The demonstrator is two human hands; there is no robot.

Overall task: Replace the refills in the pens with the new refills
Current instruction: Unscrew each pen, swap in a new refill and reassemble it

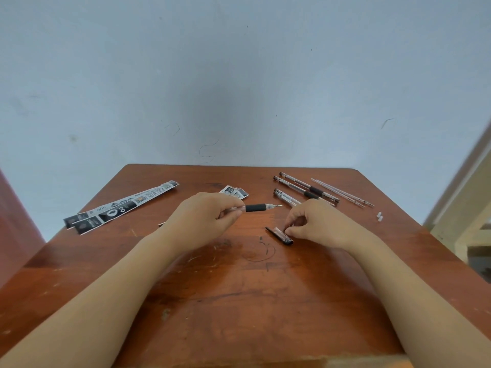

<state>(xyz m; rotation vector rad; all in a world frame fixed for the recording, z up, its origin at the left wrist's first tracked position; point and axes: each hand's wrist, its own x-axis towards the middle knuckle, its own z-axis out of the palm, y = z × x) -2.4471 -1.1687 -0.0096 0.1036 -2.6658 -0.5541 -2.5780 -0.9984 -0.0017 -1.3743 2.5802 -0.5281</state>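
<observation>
Wooden table [239,301], pen being capped.
Its tip outward, the pen [255,207] sat gripped in the left hand [204,219]; the right hand [316,224] pinched the cap [280,235], presumably to refit it.

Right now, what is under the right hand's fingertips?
A pen cap lies on the table, the right hand pinching one end. Whatever sits beneath the palm is covered.

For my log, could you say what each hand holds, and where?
Left hand: pen, by its clear barrel. Right hand: pen cap, pinched along its side.
</observation>
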